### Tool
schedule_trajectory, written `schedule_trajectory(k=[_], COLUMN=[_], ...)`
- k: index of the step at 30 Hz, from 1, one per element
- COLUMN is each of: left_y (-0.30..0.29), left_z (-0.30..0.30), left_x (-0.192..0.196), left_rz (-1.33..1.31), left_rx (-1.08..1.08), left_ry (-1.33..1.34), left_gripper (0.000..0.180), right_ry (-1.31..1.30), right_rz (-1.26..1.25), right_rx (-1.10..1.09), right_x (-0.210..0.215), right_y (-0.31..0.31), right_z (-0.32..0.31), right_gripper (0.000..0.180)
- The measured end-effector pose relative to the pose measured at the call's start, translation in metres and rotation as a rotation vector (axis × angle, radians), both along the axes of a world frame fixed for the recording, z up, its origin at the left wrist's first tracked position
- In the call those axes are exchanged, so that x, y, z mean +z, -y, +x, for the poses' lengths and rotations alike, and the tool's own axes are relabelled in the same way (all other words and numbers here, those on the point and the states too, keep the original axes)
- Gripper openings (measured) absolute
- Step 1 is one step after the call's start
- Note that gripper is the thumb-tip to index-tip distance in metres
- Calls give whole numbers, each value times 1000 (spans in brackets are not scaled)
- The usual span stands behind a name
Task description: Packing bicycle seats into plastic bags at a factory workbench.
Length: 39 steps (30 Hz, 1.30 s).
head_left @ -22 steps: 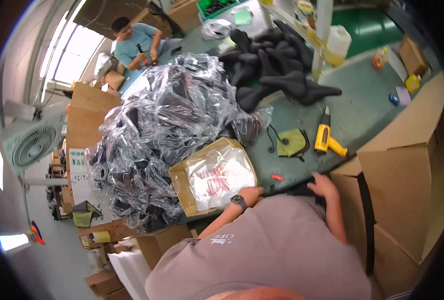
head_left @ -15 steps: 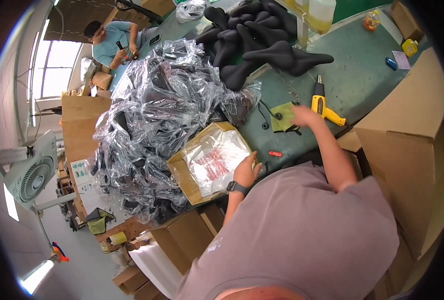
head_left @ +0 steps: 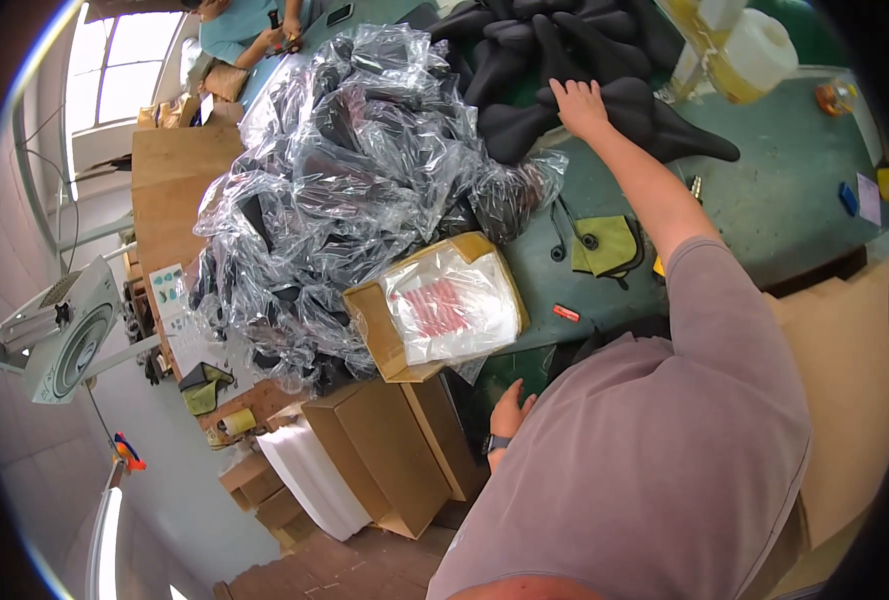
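Observation:
My right hand (head_left: 577, 105) reaches far across the green table (head_left: 785, 190) and lies flat, fingers apart, on a black saddle (head_left: 615, 105) at the near edge of a pile of black saddles (head_left: 555, 45). My left hand (head_left: 510, 412), with a watch at the wrist, hangs below the table's front edge and holds nothing; its fingers are loosely apart. It is beside an open cardboard box (head_left: 370, 320) with clear plastic bags inside. To the left of the black saddles lies a big heap of saddles wrapped in clear plastic (head_left: 355, 180).
A yellow-green pouch (head_left: 605, 245) and a small red item (head_left: 566, 313) lie on the table under my right arm. A white jug (head_left: 760, 55) stands at the back right. Brown cartons (head_left: 395, 450) stand on the floor, a fan (head_left: 70, 335) at left. Another person (head_left: 250, 20) works at the far end.
My right hand has moved from the pouch out to the black saddles. My left hand has left the open box and dropped below the table edge.

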<state>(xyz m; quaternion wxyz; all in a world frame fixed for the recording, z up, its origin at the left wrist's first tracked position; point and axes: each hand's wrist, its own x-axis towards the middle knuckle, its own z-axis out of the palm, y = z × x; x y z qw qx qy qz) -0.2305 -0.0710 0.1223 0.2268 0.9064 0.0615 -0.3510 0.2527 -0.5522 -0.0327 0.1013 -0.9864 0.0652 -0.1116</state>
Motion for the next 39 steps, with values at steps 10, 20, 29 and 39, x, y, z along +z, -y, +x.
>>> schedule_trajectory(k=[10,20,29,39], left_y=[107,170,76,127], left_z=[117,252,171,144], left_x=[13,-1,17,-55], left_rz=[-536,-1262,-936,-985], left_rx=[164,840,563,481], left_ry=[-24,-51,-582,-728], left_gripper=[53,42,46,113], right_ry=[156,-620,85,-239], right_rz=[508,2093,519,572], right_rx=[-137,14,-126,-251], right_x=[158,122,-36,24], right_y=[-10,-112,-47,-13], right_z=[-59,-289,-290,-275], right_gripper=[59,31,46,41])
